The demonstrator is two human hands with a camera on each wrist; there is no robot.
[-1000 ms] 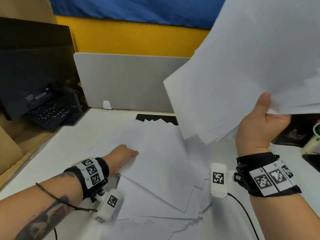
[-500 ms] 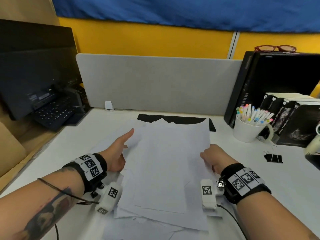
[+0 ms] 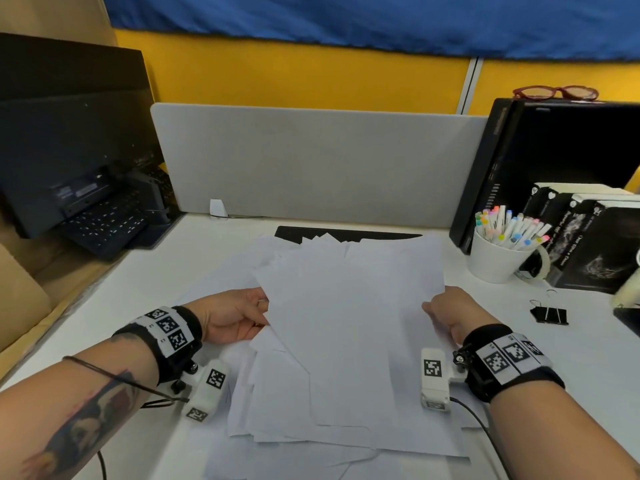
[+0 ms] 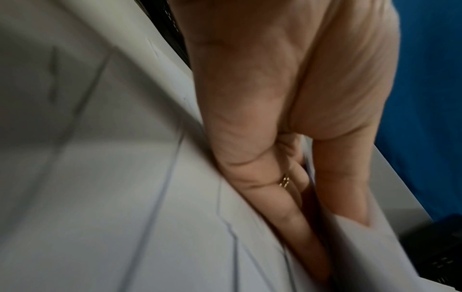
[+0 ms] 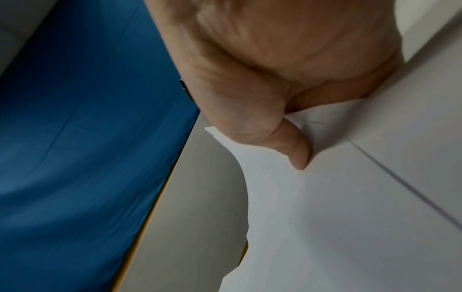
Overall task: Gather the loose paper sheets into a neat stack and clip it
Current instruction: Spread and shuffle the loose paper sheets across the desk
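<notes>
A loose pile of white paper sheets [image 3: 349, 327] lies fanned out in the middle of the white desk [image 3: 145, 292]. My left hand [image 3: 239, 317] is at the pile's left edge, palm turned inward. In the left wrist view its fingers [image 4: 295, 217] run under a layer of sheets [image 4: 125, 197] and the thumb lies on the other side. My right hand [image 3: 446, 313] holds the right edge. In the right wrist view its thumb [image 5: 297, 150] presses on top of the paper [image 5: 350, 207]; the fingers are hidden beneath. A black binder clip [image 3: 549, 315] lies on the desk to the right.
A white mug of coloured markers [image 3: 498, 258] and black boxes [image 3: 595, 244] stand at the right rear. A grey divider panel [image 3: 318, 164] closes the back. At the left sit a dark monitor [image 3: 69, 133] and keyboard [image 3: 104, 223]. A black pad [image 3: 291, 233] shows behind the pile.
The right hand brought a raised bundle of sheets down onto the pile, then took hold of its right edge. The left hand slid its fingers under the left edge.
</notes>
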